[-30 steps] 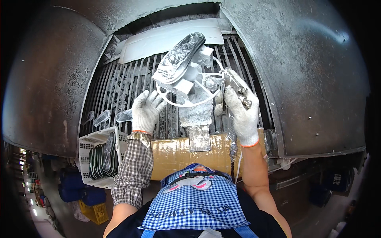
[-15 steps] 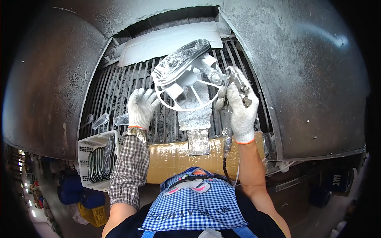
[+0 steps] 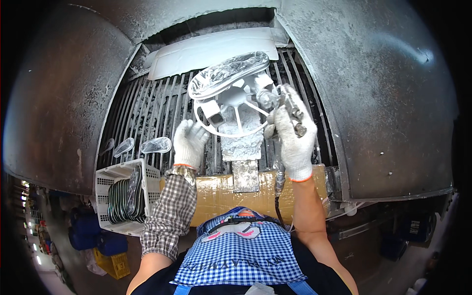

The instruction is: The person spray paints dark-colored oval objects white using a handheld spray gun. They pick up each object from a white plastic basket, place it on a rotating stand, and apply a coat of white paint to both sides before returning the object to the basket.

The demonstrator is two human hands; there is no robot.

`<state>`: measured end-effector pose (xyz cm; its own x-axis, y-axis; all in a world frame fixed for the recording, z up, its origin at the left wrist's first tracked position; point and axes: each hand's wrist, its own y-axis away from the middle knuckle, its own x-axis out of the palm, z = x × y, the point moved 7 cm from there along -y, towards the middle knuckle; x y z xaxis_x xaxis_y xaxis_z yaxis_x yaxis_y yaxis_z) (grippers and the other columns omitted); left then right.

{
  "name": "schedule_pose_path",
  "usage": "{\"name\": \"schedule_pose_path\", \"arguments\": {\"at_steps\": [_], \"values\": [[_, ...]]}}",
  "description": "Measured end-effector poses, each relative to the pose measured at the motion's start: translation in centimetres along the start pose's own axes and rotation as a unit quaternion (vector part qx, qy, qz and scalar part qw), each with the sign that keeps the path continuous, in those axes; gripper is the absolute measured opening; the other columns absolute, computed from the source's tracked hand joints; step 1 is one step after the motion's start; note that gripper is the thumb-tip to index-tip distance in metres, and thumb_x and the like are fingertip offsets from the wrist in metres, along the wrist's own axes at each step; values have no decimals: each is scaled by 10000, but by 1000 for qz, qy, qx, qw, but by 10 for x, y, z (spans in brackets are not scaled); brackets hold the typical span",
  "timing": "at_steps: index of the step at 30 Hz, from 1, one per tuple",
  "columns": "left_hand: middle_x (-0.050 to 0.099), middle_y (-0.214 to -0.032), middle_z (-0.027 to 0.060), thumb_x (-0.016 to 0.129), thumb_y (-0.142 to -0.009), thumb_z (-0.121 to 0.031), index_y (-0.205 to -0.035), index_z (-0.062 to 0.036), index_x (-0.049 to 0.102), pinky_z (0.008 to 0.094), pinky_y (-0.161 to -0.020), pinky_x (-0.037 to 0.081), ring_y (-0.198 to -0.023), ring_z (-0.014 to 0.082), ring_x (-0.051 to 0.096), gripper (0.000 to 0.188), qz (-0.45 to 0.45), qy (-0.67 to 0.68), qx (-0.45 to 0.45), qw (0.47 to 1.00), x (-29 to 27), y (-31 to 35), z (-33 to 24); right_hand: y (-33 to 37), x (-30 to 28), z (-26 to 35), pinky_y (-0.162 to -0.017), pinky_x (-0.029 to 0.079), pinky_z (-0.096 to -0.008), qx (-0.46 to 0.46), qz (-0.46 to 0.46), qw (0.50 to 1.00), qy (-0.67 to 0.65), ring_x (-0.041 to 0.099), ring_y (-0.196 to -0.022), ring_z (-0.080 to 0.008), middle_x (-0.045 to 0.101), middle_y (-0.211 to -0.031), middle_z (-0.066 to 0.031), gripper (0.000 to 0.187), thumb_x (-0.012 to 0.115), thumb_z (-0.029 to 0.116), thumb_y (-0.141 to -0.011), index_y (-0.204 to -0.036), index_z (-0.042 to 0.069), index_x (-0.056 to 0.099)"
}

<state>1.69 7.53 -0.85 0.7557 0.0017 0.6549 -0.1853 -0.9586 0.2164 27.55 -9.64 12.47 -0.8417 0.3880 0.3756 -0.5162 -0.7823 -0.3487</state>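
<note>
A white-coated wheel-shaped turntable (image 3: 239, 119) with spokes stands over the slatted grate. On top of it lies a shoe sole (image 3: 227, 76), its upper face wrapped in shiny clear film and its side wall white. My right hand (image 3: 295, 140), in a white knit glove, is closed round a metal spray gun (image 3: 268, 100), whose nozzle end is close to the turntable's right side. A hose runs down from the gun. My left hand (image 3: 191, 143), gloved too, is open at the rim's lower left, fingers stretched; whether they touch the rim I cannot tell.
A white plastic basket (image 3: 143, 194) with several dark soles stands at the left. Film-covered pieces (image 3: 156, 145) lie on the grate (image 3: 157, 105) above it. Metal booth walls (image 3: 388, 113) rise on both sides. A tape-covered cardboard piece (image 3: 211, 201) lines the front edge.
The turntable has turned, and the sole now lies more nearly crosswise. My left hand has moved right and nearer to me. The right hand has shifted slightly left with the spray gun.
</note>
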Motion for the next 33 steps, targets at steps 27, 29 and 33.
{"name": "schedule_pose_path", "arguments": {"at_steps": [27, 29, 33], "values": [[558, -1478, 306, 524, -1084, -465, -1424, 49, 517, 562, -1154, 468, -1370, 456, 563, 616, 25, 83, -101, 991, 24, 33, 38, -18, -17, 14, -648, 539, -231, 15, -56, 998, -37, 629, -721, -71, 692, -935, -48, 538, 656, 129, -1078, -1556, -42, 477], [569, -1459, 305, 538, -1077, -479, -1423, 50, 516, 551, -1142, 473, -1350, 445, 577, 632, 12, 89, -101, 991, 20, 31, 37, -18, -21, 18, -647, 541, -232, 3, -59, 998, -23, 629, -726, -73, 692, -936, -47, 532, 652, 127, -1080, -1553, -44, 480], [572, -1446, 298, 553, -1069, -494, -1448, 54, 495, 546, -1132, 483, -1334, 430, 588, 669, 26, 80, -97, 992, 26, 36, 30, -17, -32, 28, -648, 552, -237, -2, -87, 996, -13, 616, -747, -73, 683, -971, -58, 539, 636, 116, -1087, -1569, -44, 455]]}}
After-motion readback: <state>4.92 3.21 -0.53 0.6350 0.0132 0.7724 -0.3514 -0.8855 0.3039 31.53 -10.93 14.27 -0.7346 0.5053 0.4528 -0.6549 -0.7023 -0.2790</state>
